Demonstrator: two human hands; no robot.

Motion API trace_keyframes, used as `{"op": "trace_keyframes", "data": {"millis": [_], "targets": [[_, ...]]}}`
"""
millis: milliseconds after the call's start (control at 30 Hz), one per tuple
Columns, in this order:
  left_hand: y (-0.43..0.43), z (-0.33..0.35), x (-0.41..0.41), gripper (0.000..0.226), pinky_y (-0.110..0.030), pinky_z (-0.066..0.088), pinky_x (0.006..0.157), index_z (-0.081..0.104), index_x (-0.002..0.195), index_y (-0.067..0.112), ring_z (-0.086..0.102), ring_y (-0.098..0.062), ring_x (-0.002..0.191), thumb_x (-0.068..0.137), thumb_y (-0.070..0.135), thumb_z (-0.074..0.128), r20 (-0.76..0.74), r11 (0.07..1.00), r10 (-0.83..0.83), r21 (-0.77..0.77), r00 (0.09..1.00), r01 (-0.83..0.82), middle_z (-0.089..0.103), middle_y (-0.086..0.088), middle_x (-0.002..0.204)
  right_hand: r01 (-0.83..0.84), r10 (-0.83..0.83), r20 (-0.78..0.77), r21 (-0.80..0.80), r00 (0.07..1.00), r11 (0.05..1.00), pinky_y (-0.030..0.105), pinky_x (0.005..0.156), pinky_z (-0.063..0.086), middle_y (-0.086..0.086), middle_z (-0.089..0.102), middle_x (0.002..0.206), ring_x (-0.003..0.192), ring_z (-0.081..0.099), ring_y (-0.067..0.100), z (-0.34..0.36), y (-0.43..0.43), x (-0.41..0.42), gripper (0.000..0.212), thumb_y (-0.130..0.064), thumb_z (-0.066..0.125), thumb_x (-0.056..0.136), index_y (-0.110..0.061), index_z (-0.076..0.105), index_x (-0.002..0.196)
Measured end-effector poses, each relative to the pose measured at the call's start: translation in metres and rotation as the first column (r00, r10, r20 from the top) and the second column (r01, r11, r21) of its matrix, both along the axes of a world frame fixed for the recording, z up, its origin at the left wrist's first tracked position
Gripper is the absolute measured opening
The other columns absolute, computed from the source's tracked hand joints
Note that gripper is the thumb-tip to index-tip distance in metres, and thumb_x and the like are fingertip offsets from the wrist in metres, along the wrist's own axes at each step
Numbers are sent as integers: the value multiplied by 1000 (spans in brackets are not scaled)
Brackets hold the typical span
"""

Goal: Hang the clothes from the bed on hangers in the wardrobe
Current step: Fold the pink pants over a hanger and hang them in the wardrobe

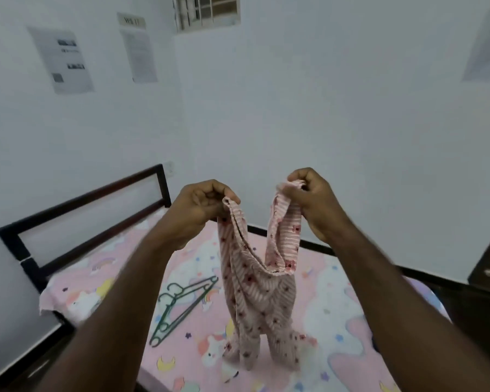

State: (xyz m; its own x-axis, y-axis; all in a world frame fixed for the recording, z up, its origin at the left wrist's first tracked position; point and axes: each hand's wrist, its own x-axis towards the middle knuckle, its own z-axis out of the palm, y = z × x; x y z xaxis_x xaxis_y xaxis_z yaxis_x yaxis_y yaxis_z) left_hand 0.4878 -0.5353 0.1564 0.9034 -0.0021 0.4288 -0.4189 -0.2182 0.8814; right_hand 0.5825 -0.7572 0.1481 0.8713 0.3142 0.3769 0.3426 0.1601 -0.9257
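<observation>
One bed (337, 292) with a pink unicorn sheet sits in the room's corner. One pink striped, flowered garment (252, 284) hangs above it between two raised hands, its lower end reaching the sheet. Green hangers (181, 304), at least two, lie stacked just left of it. The left hand (201, 206) and right hand (313, 198) each pinch a top edge, fingers curled.

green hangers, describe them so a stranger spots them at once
Find the bed with the pink unicorn-print sheet. Left of the held-up pink striped garment lie thin dark green hangers, stacked. Nothing else there is dark and wiry.
</observation>
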Motion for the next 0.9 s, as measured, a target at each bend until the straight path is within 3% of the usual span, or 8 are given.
{"op": "trace_keyframes", "data": {"millis": [67, 167, 367, 433, 567, 700, 800, 900], "targets": [[-8, -13, 1, 16, -27, 52, 74, 66, 90, 2, 63, -23, 81, 85, -12, 62, -45, 1000, 8, 26, 999, -7, 70, -9, 85, 42, -24, 99, -191, 995, 981, 35, 70, 48, 10, 63, 87, 71, 59, 18, -13, 6, -9, 39, 8, 68, 79, -23, 53, 98], [-14, -28, 3, 17, -22, 53, 75, 67, 90, 4, 65, -17, 81, 85, -12, 63, -72, 999, 11, 40, 997, -8, 70, -4, 84, -39, 64, 87, -265, 994, 964, 44, 71, 54, 18, 71, 91, 77, 67, 36, -21, 10, -23, 45, 2, 69, 81, -27, 48, 108], [-22, -43, 4, 17, -21, 52, 78, 69, 92, 9, 68, -13, 83, 87, -7, 63, -53, 999, 29, 21, 998, -28, 73, 0, 85, 28, 51, 209, -360, 977, 933, 36, 74, 58, 0, 76, 85, 79, 73, 13, -31, 15, -38, 9, -7, 69, 88, -12, 65, 95], [-23, -46, 4, 13, -23, 52, 79, 68, 93, 5, 67, -15, 85, 87, -5, 64, -35, 999, 42, -4, 999, -42, 72, -5, 90, 11, 57, 194, -334, 979, 943, 29, 78, 57, -1, 76, 88, 83, 72, 11, -33, 14, -39, 8, -6, 69, 88, -12, 69, 93], [-25, -50, 2, 9, -25, 52, 89, 62, 93, 4, 66, -15, 106, 89, -4, 61, -59, 999, -15, -44, 998, 13, 67, -6, 118, -10, 83, 194, -350, 978, 937, 30, 79, 56, -3, 75, 89, 82, 71, 12, -34, 9, -41, 11, -8, 70, 87, -16, 74, 94], [-29, -52, 1, 10, -25, 53, 81, 60, 92, 3, 66, -16, 87, 84, 4, 64, -92, 992, -80, -104, 993, 70, 71, -5, 89, -27, 104, 182, -384, 978, 923, 31, 78, 55, -4, 76, 89, 78, 71, 11, -34, 4, -44, 11, -13, 71, 88, -17, 76, 96], [-30, -58, 1, 8, -25, 51, 75, 62, 89, 6, 62, -17, 80, 83, 2, 65, -80, 992, -30, -127, 996, 20, 68, -6, 83, 27, 28, 161, -329, 987, 944, 33, 83, 58, -4, 74, 92, 85, 72, 17, -40, -8, -45, 16, -13, 74, 85, -24, 72, 97], [-30, -66, 0, 12, -22, 48, 70, 62, 88, 7, 60, -13, 75, 87, -5, 61, -90, 994, 7, -105, 996, -16, 68, 1, 78, 152, -90, 190, -342, 978, 927, 24, 77, 53, -7, 73, 82, 79, 68, 7, -55, -36, -48, 11, -11, 76, 82, -21, 71, 83]]}}
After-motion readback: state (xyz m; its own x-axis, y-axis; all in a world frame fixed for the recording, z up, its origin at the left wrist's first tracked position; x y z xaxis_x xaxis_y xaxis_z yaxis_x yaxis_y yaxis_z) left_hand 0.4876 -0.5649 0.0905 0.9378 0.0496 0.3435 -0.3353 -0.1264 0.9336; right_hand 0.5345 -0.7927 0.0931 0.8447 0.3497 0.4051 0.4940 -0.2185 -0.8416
